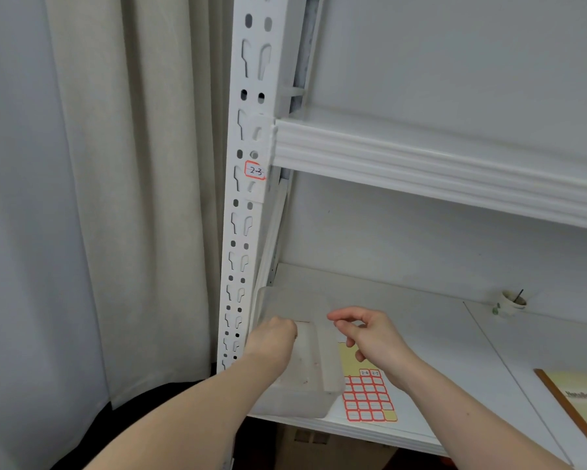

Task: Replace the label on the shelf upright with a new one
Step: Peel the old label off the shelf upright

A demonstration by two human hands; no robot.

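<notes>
- Label (254, 170), red-bordered and marked "2-3", sits stuck on the white shelf upright (248, 137), just below where the horizontal beam (421, 164) joins it and well above both of your hands.
- Your left hand (274, 337) reaches into the translucent plastic bin (299, 354) at the left end of the lower shelf (438, 351); its fingers are curled downward inside the bin, and you cannot tell from this view whether they have hold of anything.
- Your right hand (363, 334) hovers just beside the bin's right edge, thumb and forefinger drawn close together with the other fingers loosely bent; nothing can be made out between the fingertips.
- The label sheet (368, 396), yellow backing with a grid of red-bordered blank labels, lies flat on the shelf just right of the bin, partly under your right hand; two labels in its top row carry writing, "2-4" and "2-5".
- A small white cup (509, 301) with a thin dark stick in it stands near the back of the shelf, well to the right.
- A notebook (580, 401) with a brown edge lies at the shelf's far right.
- A pale curtain (115, 198) hangs to the left of the upright.
</notes>
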